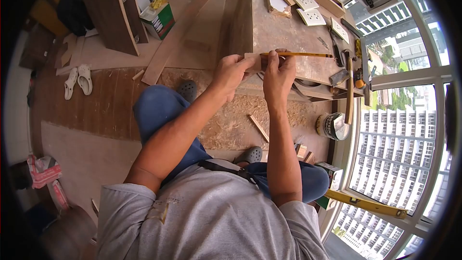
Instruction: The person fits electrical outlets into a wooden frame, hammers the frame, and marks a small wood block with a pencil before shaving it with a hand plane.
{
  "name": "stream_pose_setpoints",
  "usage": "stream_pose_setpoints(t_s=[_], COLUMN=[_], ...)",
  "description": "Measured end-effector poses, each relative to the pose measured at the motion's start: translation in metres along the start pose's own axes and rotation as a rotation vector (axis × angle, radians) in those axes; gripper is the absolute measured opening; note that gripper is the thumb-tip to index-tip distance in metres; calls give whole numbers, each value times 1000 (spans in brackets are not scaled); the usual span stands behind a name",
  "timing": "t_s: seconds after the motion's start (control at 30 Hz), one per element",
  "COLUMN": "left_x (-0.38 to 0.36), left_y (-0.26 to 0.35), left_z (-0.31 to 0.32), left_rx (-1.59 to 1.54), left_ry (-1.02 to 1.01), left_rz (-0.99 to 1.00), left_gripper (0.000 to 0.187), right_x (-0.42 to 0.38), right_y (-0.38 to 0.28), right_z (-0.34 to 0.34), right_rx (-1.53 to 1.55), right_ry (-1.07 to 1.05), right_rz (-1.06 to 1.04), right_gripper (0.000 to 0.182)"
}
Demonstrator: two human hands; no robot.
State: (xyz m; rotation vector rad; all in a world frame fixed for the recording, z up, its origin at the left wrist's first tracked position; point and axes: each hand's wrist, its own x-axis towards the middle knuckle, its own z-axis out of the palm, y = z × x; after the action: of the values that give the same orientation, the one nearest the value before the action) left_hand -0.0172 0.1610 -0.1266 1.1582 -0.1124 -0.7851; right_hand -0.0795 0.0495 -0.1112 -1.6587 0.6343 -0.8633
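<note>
Both hands are held close together in front of me, at the near edge of a dusty wooden worktop (284, 33). My left hand (232, 74) is closed on a small, thin, light brown piece (252, 61). My right hand (279, 74) pinches a yellow pencil (308, 54), which points out to the right over the worktop. The fingers of my right hand are beside the right end of the small piece; whether they touch it I cannot tell.
White socket plates (312, 17), a hammer (349, 91) and other tools lie on the worktop. A bucket (332, 126) stands by the window. A yellow level (368, 203) is at my right knee. Cabinet doors (110, 19), a green box (159, 20) and clogs (84, 79) are left.
</note>
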Motion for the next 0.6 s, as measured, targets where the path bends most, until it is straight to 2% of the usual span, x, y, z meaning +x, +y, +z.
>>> stream_pose_setpoints(t_s=[0.37, 0.43, 0.6], left_x=[-2, 0, 0], left_y=[2, 0, 0], left_z=[1, 0, 0], left_rx=[-14, -14, 9], left_ry=[-21, -11, 9], left_rz=[24, 16, -11], left_gripper=[23, 23, 21], right_x=[2, 4, 2], right_y=[-1, -1, -1], right_z=[0, -1, -2], right_rx=[25, -71, -65], right_ry=[-7, -10, 3], right_rz=[22, -8, -8], right_gripper=[15, 16, 17])
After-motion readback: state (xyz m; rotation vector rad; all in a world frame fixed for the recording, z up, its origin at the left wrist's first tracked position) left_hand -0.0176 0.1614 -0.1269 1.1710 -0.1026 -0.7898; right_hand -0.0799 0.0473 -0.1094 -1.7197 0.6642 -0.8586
